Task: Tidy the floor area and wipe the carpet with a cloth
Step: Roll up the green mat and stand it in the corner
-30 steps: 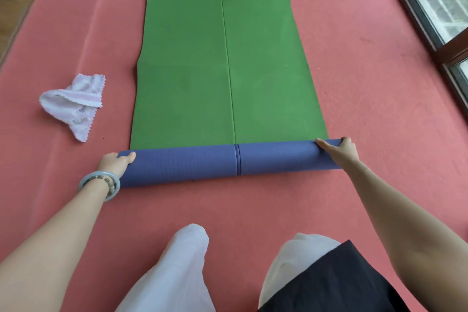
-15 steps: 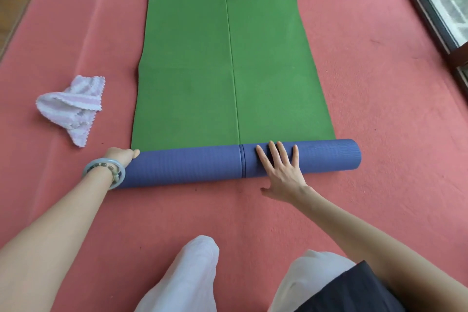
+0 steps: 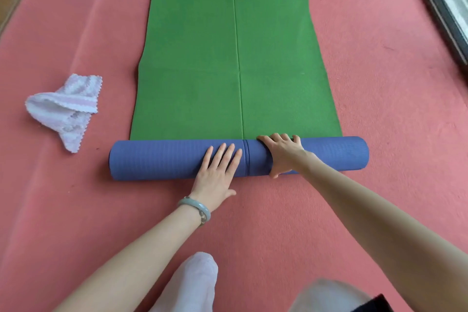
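Our two hands are on the mat [image 3: 202, 58], which lies on the red carpet [image 3: 379, 96]. Its near end is wound into a blue roll [image 3: 164, 158] lying across the centre of the view from 9 to 3 o'clock, and its flat green length runs off toward 12 o'clock.

Our left hand [image 3: 217, 172] lies flat on the near slope of the roll, just to the 9 o'clock side of the middle seam, with straight fingers close together, pressing and grasping nothing. A pale green bangle [image 3: 196, 206] sits on that wrist.

Our right hand [image 3: 283, 153] is just on the 3 o'clock side of the seam and grips the roll: the fingers curl over its far top edge where blue meets green, and the thumb hooks under the near edge.

The cloth [image 3: 64, 109], white with pink stripes, lies crumpled on the carpet at 9 o'clock, apart from the mat and from both hands.

A dark window frame [image 3: 435, 7] crosses the corner at 1 o'clock, and our knees [image 3: 195, 278] in pale trousers show at 6 o'clock
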Demonstrator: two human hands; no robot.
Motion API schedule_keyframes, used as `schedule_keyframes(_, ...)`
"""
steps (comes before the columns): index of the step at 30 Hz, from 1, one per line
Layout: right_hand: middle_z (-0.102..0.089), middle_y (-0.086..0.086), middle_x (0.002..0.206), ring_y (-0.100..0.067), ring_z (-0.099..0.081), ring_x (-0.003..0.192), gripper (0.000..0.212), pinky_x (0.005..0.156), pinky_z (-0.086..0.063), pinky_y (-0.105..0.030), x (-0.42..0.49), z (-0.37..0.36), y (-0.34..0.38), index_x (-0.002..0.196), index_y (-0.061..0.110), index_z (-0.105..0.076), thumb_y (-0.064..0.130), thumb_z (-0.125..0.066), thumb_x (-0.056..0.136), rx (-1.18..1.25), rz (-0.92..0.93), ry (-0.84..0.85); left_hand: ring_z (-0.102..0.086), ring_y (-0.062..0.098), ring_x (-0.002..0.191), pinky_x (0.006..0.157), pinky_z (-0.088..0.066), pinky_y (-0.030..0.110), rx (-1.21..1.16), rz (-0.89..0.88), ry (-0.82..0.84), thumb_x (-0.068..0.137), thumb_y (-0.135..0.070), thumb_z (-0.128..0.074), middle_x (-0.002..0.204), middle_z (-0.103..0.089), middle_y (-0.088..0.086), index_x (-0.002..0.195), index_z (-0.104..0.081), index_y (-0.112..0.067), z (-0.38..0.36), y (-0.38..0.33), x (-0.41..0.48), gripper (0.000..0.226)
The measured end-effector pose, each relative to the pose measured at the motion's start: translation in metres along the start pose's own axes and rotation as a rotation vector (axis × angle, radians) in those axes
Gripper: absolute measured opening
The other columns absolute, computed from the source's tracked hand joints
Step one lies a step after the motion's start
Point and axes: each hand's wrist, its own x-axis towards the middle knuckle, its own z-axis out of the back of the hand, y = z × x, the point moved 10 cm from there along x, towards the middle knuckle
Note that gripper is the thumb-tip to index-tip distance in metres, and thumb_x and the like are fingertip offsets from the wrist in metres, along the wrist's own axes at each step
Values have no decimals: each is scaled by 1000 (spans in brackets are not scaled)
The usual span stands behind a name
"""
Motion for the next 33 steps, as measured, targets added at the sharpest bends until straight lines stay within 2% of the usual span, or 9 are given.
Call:
schedule_keyframes(3,-37,-8,137,-29,-33,129,120,107,-20,-60,10,8,-2,146,24,-10,44,-82,53,-55,-17,56,0,27,146,114,8,47,42,-2,25,79,-57,-60,159,2,11,141,24,-11,-2,9,17,114)
schedule_keyframes(7,-23,-13,149,-30,-21,139,122,108,-13,-64,-3,14,19,149,19,-2,42,-82,60,-120,-31,-190,-19,23,143,116,-10,41,-36,-22,-12,74,-57,-67,155,-19,7,150,-1,-13,14,26,49,110)
schedule_keyframes(11,-44,-19,139,-35,-41,131,123,104,-23,-65,-3,12,20,144,14,-26,30,-88,39,-126,-113,-406,-35,20,133,108,-26,35,-178,-53,38,64,-59,-74,147,-34,1,147,-18,-18,19,44,81,109)
schedule_keyframes(15,-32,-11,144,-29,-26,137,110,111,-9,-60,22,30,12,148,19,-15,36,-81,62,-26,-78,-303,-34,21,134,111,-22,36,-219,-49,75,64,-58,-73,148,-34,1,147,-21,-17,24,58,101,106)
schedule_keyframes(19,-39,-4,136,-26,-35,129,112,109,-19,-52,47,47,2,144,24,-20,47,-82,53,-1,-67,-232,-39,24,133,113,-21,46,-122,25,-154,59,-49,-79,146,-39,8,143,-33,-12,32,55,77,102)
schedule_keyframes(23,-43,-3,132,-26,-40,124,118,105,-27,-47,73,53,-6,142,30,-23,52,-82,43,-15,-80,-104,-28,27,140,114,-13,54,6,12,-141,55,-61,-77,153,-29,9,148,-8,-11,7,56,78,127)
schedule_keyframes(27,-37,-8,137,-29,-31,131,125,109,-18,-55,91,60,-13,144,31,-17,52,-85,41,6,-161,79,-26,25,140,114,-12,51,9,32,-45,60,-60,-75,154,-25,7,148,0,-11,8,67,101,126)
schedule_keyframes(30,-27,-11,144,-30,-23,136,130,110,-13,-57,83,71,-11,148,27,-5,52,-84,48,-34,-236,38,-23,23,140,115,-13,48,-45,-2,-1,68,-50,-76,154,-22,6,149,-2,-13,15,72,112,116)
schedule_keyframes(33,-23,-16,149,-31,-18,140,118,113,-12,-57,64,71,-3,150,21,-5,44,-81,62,-29,-283,-122,-25,21,139,114,-15,45,-132,-36,40,69,-43,-77,153,-24,3,149,-8,-16,28,82,129,109)
